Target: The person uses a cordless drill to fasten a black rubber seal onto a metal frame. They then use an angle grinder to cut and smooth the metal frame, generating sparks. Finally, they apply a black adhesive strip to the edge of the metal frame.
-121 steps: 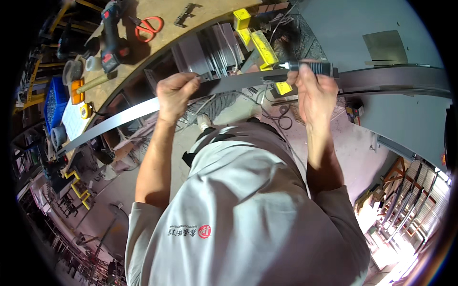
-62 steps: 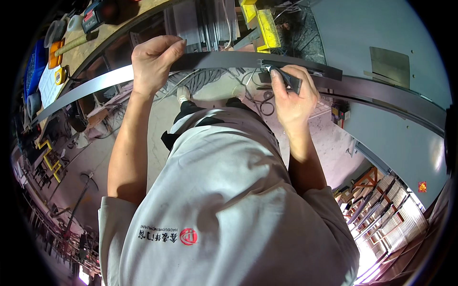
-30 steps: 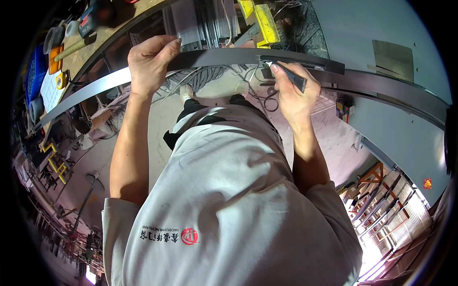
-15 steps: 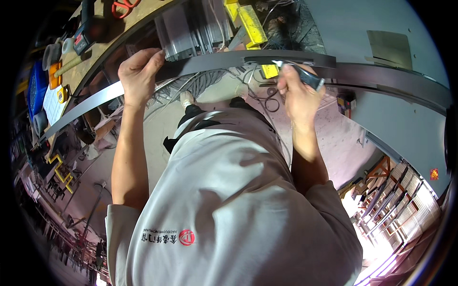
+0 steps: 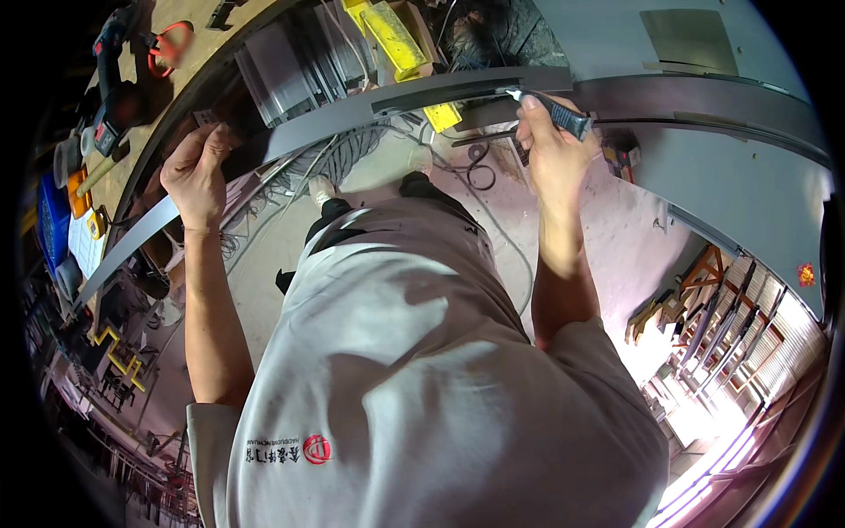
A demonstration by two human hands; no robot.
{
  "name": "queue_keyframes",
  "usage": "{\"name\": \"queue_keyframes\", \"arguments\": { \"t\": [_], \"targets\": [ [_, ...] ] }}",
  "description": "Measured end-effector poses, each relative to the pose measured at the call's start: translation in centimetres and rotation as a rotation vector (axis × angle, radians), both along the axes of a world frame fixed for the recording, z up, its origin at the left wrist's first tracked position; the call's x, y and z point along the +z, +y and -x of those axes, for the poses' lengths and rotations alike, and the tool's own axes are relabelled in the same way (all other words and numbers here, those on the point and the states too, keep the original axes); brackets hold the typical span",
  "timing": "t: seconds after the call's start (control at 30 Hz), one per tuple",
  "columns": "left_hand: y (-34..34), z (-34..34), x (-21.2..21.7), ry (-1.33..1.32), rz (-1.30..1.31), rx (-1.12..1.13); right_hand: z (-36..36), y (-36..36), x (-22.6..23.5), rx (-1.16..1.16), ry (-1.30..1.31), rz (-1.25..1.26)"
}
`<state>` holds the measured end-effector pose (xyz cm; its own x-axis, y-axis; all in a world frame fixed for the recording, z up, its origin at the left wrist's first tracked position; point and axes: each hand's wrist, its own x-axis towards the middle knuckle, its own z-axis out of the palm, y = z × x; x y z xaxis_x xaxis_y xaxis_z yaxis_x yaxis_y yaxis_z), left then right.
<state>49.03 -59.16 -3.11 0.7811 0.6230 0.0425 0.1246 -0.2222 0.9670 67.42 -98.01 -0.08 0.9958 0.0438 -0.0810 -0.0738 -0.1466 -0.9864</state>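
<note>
A long grey metal profile (image 5: 326, 121) stretches across in front of me, with a narrow dark recess (image 5: 431, 99) along its upper part. My left hand (image 5: 198, 176) is closed in a pinch on the profile's left stretch. A small dark squeeze tube (image 5: 568, 118) with a white nozzle is gripped in my right hand (image 5: 554, 150). Its nozzle tip lies at the recess, close to that recess's right end. Whether the tip touches the metal I cannot tell.
A cordless drill (image 5: 110, 84), red-handled scissors (image 5: 167, 51) and a tape measure (image 5: 95, 222) lie on the bench at the left. Yellow blocks (image 5: 392, 40) stand behind the profile. Grey panels (image 5: 704, 167) fill the right side. Cables (image 5: 330, 167) run over the floor.
The whole view has shifted, so the bench things appear further left. My right hand has carried the tube rightward along the recess. My left hand still grips the profile.
</note>
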Motion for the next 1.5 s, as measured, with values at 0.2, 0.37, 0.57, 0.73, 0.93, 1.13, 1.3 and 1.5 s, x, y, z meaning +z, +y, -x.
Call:
{"name": "queue_keyframes", "arguments": {
  "t": [0.2,0.37,0.57,0.73,0.93,1.13,1.3,1.5],
  "targets": [
    [-0.2,-0.1,0.3,0.031,-0.048,0.008,-0.5,0.1,0.0,0.059,-0.119,0.126],
    [-0.4,-0.3,0.3,0.022,-0.017,0.032,-0.8,0.2,0.3,0.105,-0.259,0.278],
    [-0.5,-0.3,0.3,0.004,-0.007,0.024,-1.2,-0.1,0.2,0.110,-0.283,0.364],
    [-0.4,-0.2,0.0,-0.014,0.011,0.040,-1.0,-0.4,0.4,0.070,-0.160,0.240],
    [-0.5,-0.3,0.5,0.000,-0.016,0.020,-1.5,-0.9,0.6,0.092,-0.180,0.305],
    [0.0,-0.3,0.0,-0.021,-0.023,-0.001,-2.0,-0.4,1.6,0.169,-0.360,0.483],
    [0.1,-0.2,-0.2,-0.038,0.012,-0.008,-2.0,-1.4,2.1,-0.095,0.074,0.116],
    [-0.6,-0.2,0.8,0.016,0.009,0.014,1.0,1.8,4.3,-0.026,0.211,-0.641]
  ]
}}
